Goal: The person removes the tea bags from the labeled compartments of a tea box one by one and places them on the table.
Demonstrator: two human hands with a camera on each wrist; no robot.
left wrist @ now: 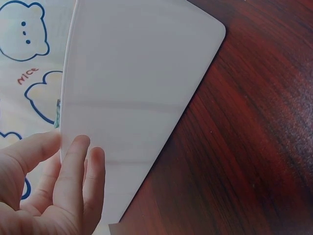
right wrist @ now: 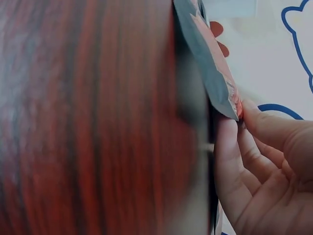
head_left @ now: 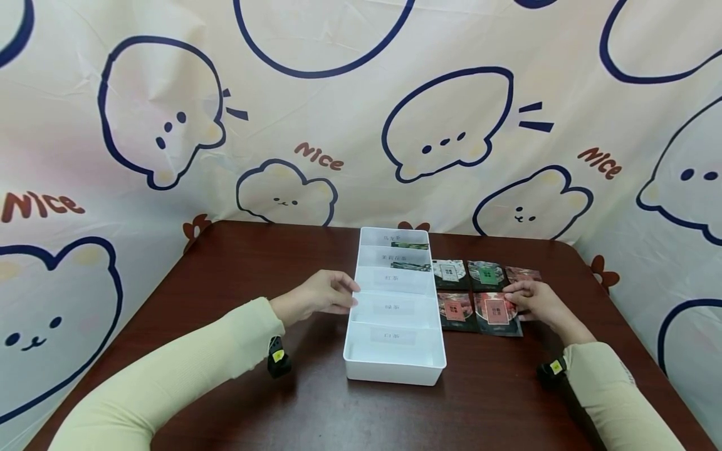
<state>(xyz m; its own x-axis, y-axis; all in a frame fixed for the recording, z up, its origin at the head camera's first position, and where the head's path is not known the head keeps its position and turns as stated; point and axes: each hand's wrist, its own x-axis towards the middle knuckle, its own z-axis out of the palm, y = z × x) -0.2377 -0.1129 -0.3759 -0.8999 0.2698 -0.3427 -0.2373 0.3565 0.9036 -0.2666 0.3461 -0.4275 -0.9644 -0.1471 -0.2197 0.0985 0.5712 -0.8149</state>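
Observation:
A long white divided box stands on the table, with a printed label in each compartment. Green tea packets lie in its two rearmost compartments. At the box's left side, my left hand touches the rim with the thumb, fingers resting against the outer wall. To the right of the box, my right hand pinches the edge of a red tea packet, the front right one. Its silvery back shows in the right wrist view, raised at the pinched edge.
Beside the box lie another red packet, a white-and-dark packet, a green packet and a further reddish packet partly behind my right hand. A cartoon-printed curtain rises behind the dark wooden table.

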